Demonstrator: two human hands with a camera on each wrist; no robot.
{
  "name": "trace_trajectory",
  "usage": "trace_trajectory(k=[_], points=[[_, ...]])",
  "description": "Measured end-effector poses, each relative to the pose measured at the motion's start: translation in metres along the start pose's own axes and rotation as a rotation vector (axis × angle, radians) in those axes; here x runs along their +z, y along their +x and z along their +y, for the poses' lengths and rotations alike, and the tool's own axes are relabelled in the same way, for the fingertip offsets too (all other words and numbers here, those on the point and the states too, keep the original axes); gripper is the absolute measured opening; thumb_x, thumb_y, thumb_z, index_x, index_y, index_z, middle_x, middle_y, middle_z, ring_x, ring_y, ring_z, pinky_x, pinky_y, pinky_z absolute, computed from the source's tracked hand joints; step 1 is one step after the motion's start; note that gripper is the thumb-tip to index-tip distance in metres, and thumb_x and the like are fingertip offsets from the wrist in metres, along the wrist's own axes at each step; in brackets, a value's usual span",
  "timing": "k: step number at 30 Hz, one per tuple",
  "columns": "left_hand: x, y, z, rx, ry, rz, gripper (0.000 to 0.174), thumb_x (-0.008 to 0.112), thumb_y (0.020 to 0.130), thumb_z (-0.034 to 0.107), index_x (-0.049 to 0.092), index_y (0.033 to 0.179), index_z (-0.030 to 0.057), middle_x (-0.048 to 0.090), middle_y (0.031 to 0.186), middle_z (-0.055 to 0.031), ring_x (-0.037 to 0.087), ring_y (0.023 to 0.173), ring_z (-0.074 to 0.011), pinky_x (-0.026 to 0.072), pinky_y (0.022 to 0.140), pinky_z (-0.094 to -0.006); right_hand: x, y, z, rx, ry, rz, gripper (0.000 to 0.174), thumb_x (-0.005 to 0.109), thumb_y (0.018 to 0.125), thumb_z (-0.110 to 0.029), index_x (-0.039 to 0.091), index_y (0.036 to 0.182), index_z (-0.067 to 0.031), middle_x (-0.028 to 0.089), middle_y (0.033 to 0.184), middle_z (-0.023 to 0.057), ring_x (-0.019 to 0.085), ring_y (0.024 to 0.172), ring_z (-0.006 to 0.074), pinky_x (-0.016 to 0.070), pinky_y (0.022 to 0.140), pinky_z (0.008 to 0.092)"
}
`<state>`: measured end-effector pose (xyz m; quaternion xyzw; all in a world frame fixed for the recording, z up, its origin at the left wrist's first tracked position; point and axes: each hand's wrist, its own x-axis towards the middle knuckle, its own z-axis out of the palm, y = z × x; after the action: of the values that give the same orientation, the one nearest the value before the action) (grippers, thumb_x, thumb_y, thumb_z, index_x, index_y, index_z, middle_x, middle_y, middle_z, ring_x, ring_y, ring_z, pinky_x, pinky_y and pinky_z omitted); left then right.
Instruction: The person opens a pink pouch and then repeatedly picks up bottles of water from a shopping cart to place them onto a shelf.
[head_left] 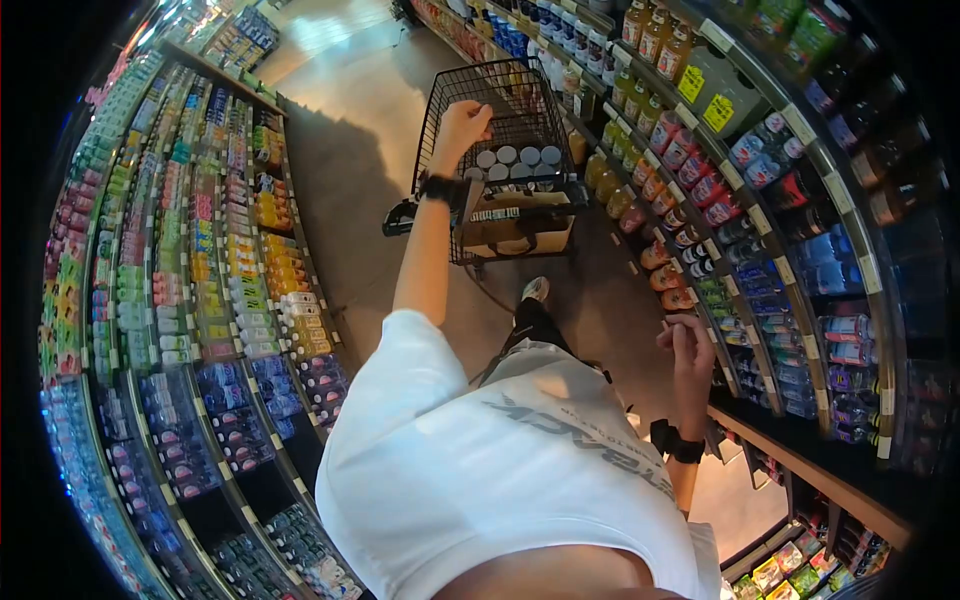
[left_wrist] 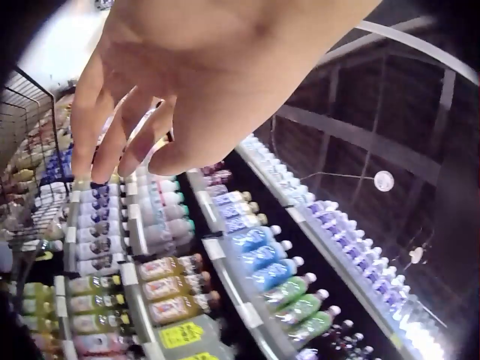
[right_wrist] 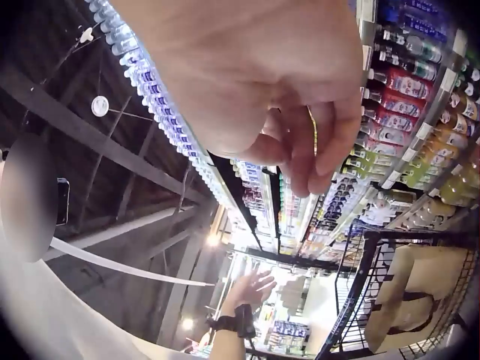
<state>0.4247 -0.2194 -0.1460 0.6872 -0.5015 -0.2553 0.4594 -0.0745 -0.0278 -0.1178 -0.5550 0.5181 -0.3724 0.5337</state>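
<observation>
My left hand [head_left: 463,128] reaches forward over a black wire shopping cart [head_left: 440,95], its fingers bent loosely with nothing in them. In the left wrist view the fingers of that hand [left_wrist: 165,97] hang down, spread slightly. Under it, the cart holds several containers with pale round lids [head_left: 508,156] and a brown bag [head_left: 505,238] with dark handles. At my right side, beside the drink shelves, my right hand [head_left: 687,345] is raised with loosely curled fingers. The right wrist view also shows this hand [right_wrist: 277,97] holding nothing.
Shelves of bottled drinks [head_left: 690,180] line the right side, close to the cart. Another long drink shelf [head_left: 200,240] stands on the left. Grey floor [head_left: 335,190] runs between them, and my shoe [head_left: 536,289] is just behind the cart.
</observation>
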Motion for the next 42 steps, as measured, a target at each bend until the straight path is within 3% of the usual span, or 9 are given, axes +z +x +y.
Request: trace_trajectory(k=[7, 9, 11, 14, 15, 18, 23, 33, 42], points=[[0.042, 0.152, -0.26, -0.263, 0.488, -0.323, 0.016, 0.063, 0.097, 0.018, 0.073, 0.102, 0.0069, 0.071, 0.077, -0.0061, 0.068, 0.068, -0.0206, 0.0545, 0.06, -0.0346, 0.081, 0.065, -0.009, 0.026, -0.024, 0.121, 0.019, 0.052, 0.107, -0.016, 0.065, 0.114, -0.002, 0.066, 0.089, 0.0043, 0.063, 0.086, 0.0106, 0.051, 0.081, 0.0256], [0.073, 0.191, -0.393, -0.042, 1.049, -0.68, 0.017, 0.062, 0.098, 0.015, 0.074, 0.11, 0.0139, 0.07, 0.079, -0.0021, 0.067, 0.069, -0.0197, 0.0536, 0.06, -0.0343, 0.103, 0.08, -0.016, 0.042, -0.028, 0.1, 0.019, 0.052, 0.107, -0.014, 0.065, 0.114, -0.0019, 0.066, 0.09, 0.0043, 0.062, 0.086, 0.0104, 0.0504, 0.082, 0.0255], [0.067, 0.157, -0.327, 0.436, 1.63, -1.065, 0.018, 0.06, 0.099, 0.016, 0.074, 0.11, 0.0166, 0.071, 0.085, -0.001, 0.068, 0.075, -0.0186, 0.0535, 0.064, -0.0332, 0.125, 0.086, -0.026, 0.063, -0.01, 0.089, 0.018, 0.052, 0.107, -0.012, 0.065, 0.114, -0.0014, 0.066, 0.09, 0.0045, 0.061, 0.086, 0.0103, 0.0496, 0.082, 0.0256], [0.126, 0.16, -0.492, -0.108, 0.795, -0.528, 0.031, 0.073, 0.082, 0.033, 0.077, 0.092, 0.0041, 0.076, 0.099, -0.0123, 0.073, 0.094, -0.032, 0.0588, 0.083, -0.0443, 0.145, 0.089, -0.033, 0.11, -0.024, 0.113, 0.019, 0.052, 0.107, -0.013, 0.064, 0.115, -0.0007, 0.065, 0.091, 0.0049, 0.061, 0.086, 0.0106, 0.0491, 0.082, 0.0257], [0.149, 0.169, -0.53, 0.62, 1.272, -1.002, 0.035, 0.075, 0.077, 0.032, 0.077, 0.104, 0.009, 0.075, 0.109, -0.0106, 0.07, 0.107, -0.0307, 0.057, 0.091, -0.0396, 0.148, 0.088, -0.028, 0.119, -0.042, 0.117, 0.02, 0.053, 0.107, -0.014, 0.064, 0.115, 0.0002, 0.066, 0.09, 0.0054, 0.062, 0.087, 0.0111, 0.0491, 0.081, 0.0259], [0.158, 0.149, -0.551, 0.188, 0.59, -0.514, 0.048, 0.078, 0.07, 0.03, 0.075, 0.114, 0.0115, 0.074, 0.112, -0.0107, 0.068, 0.114, -0.0281, 0.0547, 0.097, -0.0375, 0.155, 0.09, -0.026, 0.171, -0.072, 0.091, 0.02, 0.053, 0.107, -0.013, 0.064, 0.115, 0.0014, 0.066, 0.091, 0.006, 0.062, 0.088, 0.0115, 0.0497, 0.082, 0.0262], [0.084, 0.12, -0.351, -0.043, 0.627, -0.691, 0.058, 0.083, 0.063, 0.023, 0.073, 0.118, 0.0106, 0.074, 0.112, -0.0129, 0.069, 0.109, -0.0312, 0.0568, 0.093, -0.0417, 0.171, 0.101, -0.037, 0.162, -0.096, 0.074, 0.021, 0.053, 0.107, -0.014, 0.064, 0.115, 0.002, 0.067, 0.093, 0.0072, 0.064, 0.089, 0.0125, 0.0515, 0.083, 0.027], [0.057, 0.128, -0.316, -0.436, 0.353, -0.352, 0.047, 0.085, 0.062, 0.028, 0.076, 0.1, 0.0023, 0.076, 0.098, -0.0193, 0.075, 0.088, -0.0324, 0.0612, 0.078, -0.0412, 0.19, 0.107, -0.035, 0.166, -0.139, 0.047, 0.02, 0.053, 0.106, -0.012, 0.064, 0.116, 0.0015, 0.067, 0.091, 0.0075, 0.065, 0.087, 0.0137, 0.0522, 0.082, 0.0274], [-0.028, 0.114, -0.146, -0.152, 0.145, 0.197, 0.049, 0.082, 0.072, 0.034, 0.072, 0.099, -0.0058, 0.075, 0.087, -0.0216, 0.075, 0.081, -0.0308, 0.0582, 0.075, -0.0386, 0.177, 0.113, -0.026, 0.087, -0.121, -0.088, 0.019, 0.053, 0.107, -0.012, 0.064, 0.116, 0.0002, 0.067, 0.09, 0.0059, 0.064, 0.087, 0.0114, 0.051, 0.082, 0.0252]])
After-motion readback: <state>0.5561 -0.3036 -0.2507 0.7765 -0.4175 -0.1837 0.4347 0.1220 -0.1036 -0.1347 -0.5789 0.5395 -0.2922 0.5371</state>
